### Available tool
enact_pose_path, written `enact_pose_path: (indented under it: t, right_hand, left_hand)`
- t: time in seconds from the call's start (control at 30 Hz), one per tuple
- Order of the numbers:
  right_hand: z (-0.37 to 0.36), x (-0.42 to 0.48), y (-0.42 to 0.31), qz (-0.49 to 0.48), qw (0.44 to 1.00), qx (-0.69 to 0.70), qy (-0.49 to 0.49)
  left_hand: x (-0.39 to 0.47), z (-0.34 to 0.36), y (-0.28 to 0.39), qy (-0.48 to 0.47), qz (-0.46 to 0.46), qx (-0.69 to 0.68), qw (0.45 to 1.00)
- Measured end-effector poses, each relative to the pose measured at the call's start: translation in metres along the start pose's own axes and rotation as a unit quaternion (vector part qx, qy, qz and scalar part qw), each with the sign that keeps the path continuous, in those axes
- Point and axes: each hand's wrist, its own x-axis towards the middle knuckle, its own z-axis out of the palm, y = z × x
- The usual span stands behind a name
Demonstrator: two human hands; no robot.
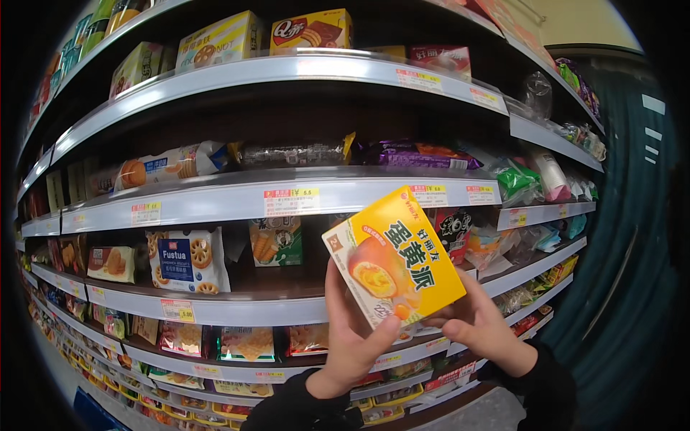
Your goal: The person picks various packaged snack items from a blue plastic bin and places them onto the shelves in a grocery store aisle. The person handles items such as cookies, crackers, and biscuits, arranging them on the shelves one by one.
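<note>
Both hands hold a yellow snack-pie box (pixel 396 258) in front of the shelves, tilted, its printed front towards me. My left hand (pixel 353 328) grips the lower left side, thumb at the bottom edge of the front. At the right lower corner my right hand (pixel 480 318) touches the box, its thumb apart from the front and some fingers hidden behind. Beyond the box stand a green biscuit box (pixel 276 242) and a dark red snack box (pixel 454 235), partly covered by it.
Blue-white Fustua biscuits (pixel 187 261) stand left on the same shelf. Biscuit rolls (pixel 167 166) lie on the shelf above, and yellow boxes (pixel 311 29) are higher up. Price-tagged shelf edges (pixel 232 199) jut out before me. A dark green curtain (pixel 625 258) hangs on the right.
</note>
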Motion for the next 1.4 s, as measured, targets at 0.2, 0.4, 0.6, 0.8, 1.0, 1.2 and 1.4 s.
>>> enact_pose_path:
  t: [0.2,0.4,0.6,0.8,1.0,1.2,1.4]
  right_hand:
    - [-0.006,0.012,-0.014,-0.029,0.996,-0.033,0.073]
    - [-0.033,0.019,-0.038,-0.023,0.993,-0.098,0.069]
    - [-0.026,0.027,-0.056,-0.07,0.99,-0.103,0.062]
    - [-0.034,0.043,-0.097,-0.171,0.973,-0.137,0.069]
    - [-0.049,0.095,-0.168,-0.381,0.881,-0.249,0.126]
    - [-0.062,0.156,-0.195,-0.512,0.761,-0.394,0.055]
    - [-0.066,0.183,-0.2,-0.472,0.774,-0.423,0.004]
  left_hand:
    - [0.0,0.009,-0.015,0.015,0.014,0.005,1.0]
    - [0.013,-0.01,-0.006,0.041,0.025,-0.026,0.999]
    - [0.024,-0.012,-0.007,0.02,0.032,0.022,0.999]
    - [0.033,-0.004,0.002,-0.019,0.04,-0.002,0.999]
    - [0.036,-0.023,0.006,-0.03,0.01,0.018,0.999]
    - [0.031,-0.024,0.017,-0.048,0.03,0.026,0.998]
    - [0.029,-0.042,0.022,-0.077,0.023,0.058,0.995]
